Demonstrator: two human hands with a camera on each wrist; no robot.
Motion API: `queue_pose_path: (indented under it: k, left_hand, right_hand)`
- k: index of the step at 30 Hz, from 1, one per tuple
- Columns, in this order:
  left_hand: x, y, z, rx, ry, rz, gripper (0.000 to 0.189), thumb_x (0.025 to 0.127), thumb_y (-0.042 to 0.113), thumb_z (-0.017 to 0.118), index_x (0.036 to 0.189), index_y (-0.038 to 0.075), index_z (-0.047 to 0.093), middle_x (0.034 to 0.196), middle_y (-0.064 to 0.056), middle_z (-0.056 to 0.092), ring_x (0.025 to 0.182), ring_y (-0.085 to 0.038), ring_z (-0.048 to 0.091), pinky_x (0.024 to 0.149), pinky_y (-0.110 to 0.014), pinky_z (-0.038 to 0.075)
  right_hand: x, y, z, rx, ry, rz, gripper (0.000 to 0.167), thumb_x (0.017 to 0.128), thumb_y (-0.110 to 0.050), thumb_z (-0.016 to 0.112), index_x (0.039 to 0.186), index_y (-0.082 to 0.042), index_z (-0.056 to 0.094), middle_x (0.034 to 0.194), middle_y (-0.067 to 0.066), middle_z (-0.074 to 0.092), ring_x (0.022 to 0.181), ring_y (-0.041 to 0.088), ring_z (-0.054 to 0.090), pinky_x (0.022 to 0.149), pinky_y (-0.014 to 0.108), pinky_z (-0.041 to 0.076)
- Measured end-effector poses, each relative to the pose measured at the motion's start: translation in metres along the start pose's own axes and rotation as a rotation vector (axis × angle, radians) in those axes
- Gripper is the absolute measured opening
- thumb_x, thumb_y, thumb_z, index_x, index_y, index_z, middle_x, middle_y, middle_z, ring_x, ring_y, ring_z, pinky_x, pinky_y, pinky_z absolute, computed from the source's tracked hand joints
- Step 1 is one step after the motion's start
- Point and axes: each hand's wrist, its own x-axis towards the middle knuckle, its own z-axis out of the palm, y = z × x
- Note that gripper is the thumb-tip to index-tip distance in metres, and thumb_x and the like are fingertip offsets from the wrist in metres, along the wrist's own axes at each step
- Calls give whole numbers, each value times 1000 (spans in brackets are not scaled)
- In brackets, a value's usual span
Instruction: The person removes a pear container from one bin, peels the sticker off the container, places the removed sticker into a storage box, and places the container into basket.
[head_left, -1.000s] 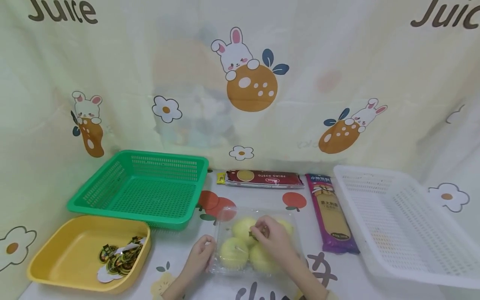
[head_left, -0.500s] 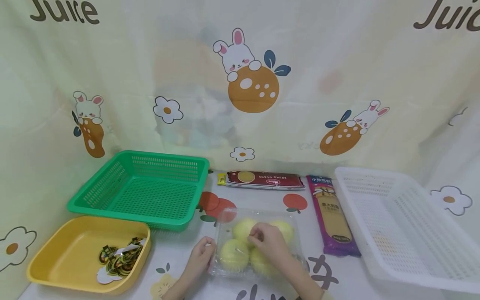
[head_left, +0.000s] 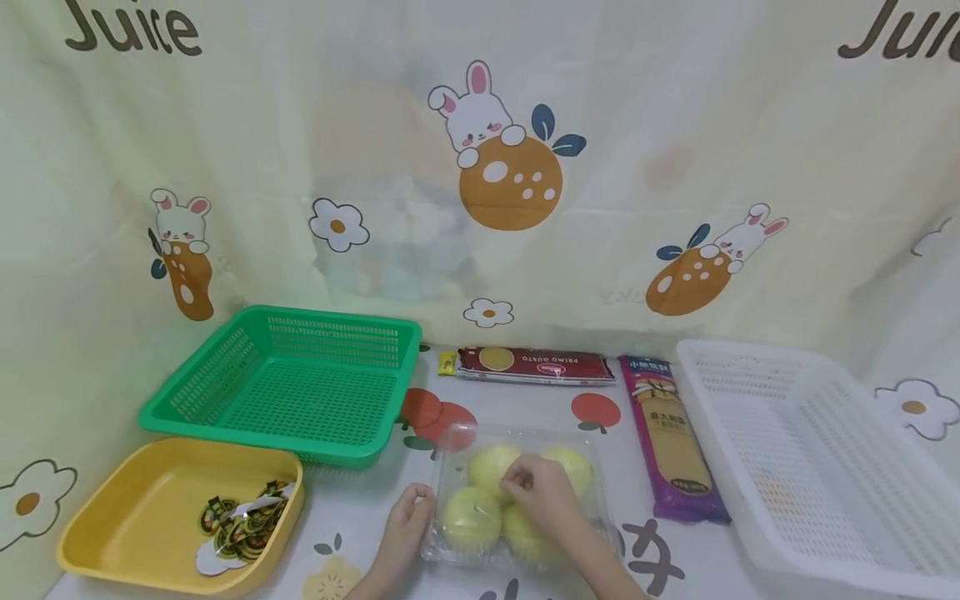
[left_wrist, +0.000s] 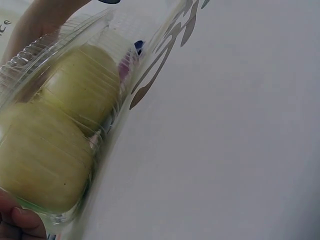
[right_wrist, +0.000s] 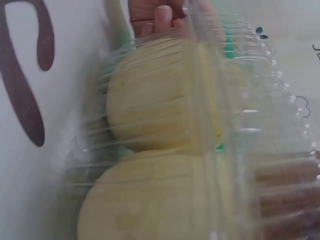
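Note:
A clear plastic clamshell box (head_left: pixel 450 467) with several pale yellow-green round fruits (head_left: pixel 471 518) lies on the table. My right hand (head_left: pixel 547 496) is over its lid, thumb and forefinger pinched together. The small round label held there earlier is mostly hidden by the fingers. Against the box's left side rests my left hand (head_left: pixel 407 521), its fingers loosely bent. In the left wrist view, fingertips (left_wrist: pixel 27 220) touch the box corner beside a fruit (left_wrist: pixel 45 155). The right wrist view is blurred and shows the fruits (right_wrist: pixel 150 95) through the ribbed wall.
At far left stands a yellow tray (head_left: pixel 123 500) with several round labels (head_left: pixel 243 525) in it. Behind it is a green basket (head_left: pixel 300 400). A red pasta packet (head_left: pixel 540 365) lies at the back, a purple one (head_left: pixel 671 442) beside the white basket (head_left: pixel 810 467).
The round label seen between the right fingers a second ago has gone mostly out of sight beneath them. The right hand stays over the lid; the left barely moves. The view shifts slightly.

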Motion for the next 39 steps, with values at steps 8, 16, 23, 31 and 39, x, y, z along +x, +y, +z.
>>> queue_pose_path:
  k: [8,16,23,31,39]
  left_hand:
    - [-1,1,1,22,8,-3,17,94,17,43,94,0,44,54,2,43,46,-9,43,44,-20,36]
    - [-4,1,0,46,30,16,17,94,16,43,95,-1,45,54,2,41,46,-8,42,44,-20,35]
    - [-3,0,-1,55,28,27,17,94,15,43,95,-2,44,54,2,41,47,-8,43,45,-20,36]
    - [-2,1,-4,59,27,-5,14,95,14,41,96,0,45,55,0,42,49,-10,44,47,-21,37]
    - [-2,-1,-1,64,25,22,15,94,13,42,96,-1,44,55,2,40,48,-8,43,47,-20,36]
  right_hand:
    - [-2,0,0,0,23,-3,7,76,-5,66,73,-9,60,65,-7,54,59,8,47,53,21,42]
    - [4,0,-3,27,-52,18,9,75,-9,69,73,-9,61,64,-7,55,59,8,49,55,22,43]
    - [7,2,-4,35,-94,49,9,75,-11,69,73,-9,61,65,-6,55,61,9,50,57,24,44]
    - [7,5,-1,-19,-62,-81,6,77,-8,65,74,-9,60,66,-8,55,60,6,50,56,20,44]
    - [5,5,-3,7,-45,-66,9,74,-8,69,72,-9,60,62,-8,53,57,7,48,53,21,43]
